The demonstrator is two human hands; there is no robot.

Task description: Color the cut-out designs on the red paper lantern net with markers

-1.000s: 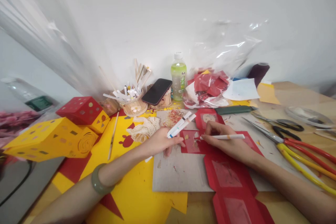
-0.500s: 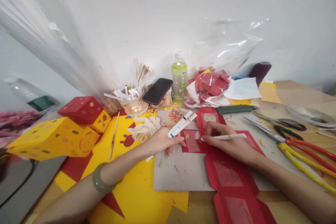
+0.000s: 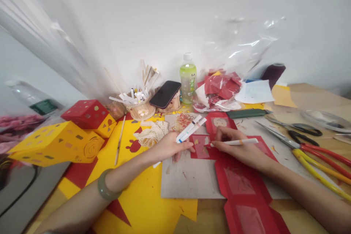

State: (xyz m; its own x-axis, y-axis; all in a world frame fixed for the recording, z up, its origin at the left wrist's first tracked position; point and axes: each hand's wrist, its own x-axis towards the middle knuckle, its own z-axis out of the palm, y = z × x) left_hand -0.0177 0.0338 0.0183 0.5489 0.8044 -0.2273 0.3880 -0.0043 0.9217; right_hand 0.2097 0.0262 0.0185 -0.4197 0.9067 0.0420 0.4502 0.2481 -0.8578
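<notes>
My left hand is closed round white markers with blue and dark bands, which stick up past the thumb. Its fingertips rest by the left panel of a red paper cutout. My right hand grips a white marker with an orange band like a pen, its tip at that same panel. The panel has a translucent window with small coloured shapes on it. Other windows run down the cutout, which lies flat on a grey board. A pale stick end shows below my left hand.
Left stand yellow and red paper boxes. Behind are a pot of markers, a phone, a green bottle and a plastic bag of red scraps. Scissors and a green cutter lie right.
Hardly anything differs. The whole view has shifted very slightly, while both hands keep their holds and the right marker's tip stays at the same panel.
</notes>
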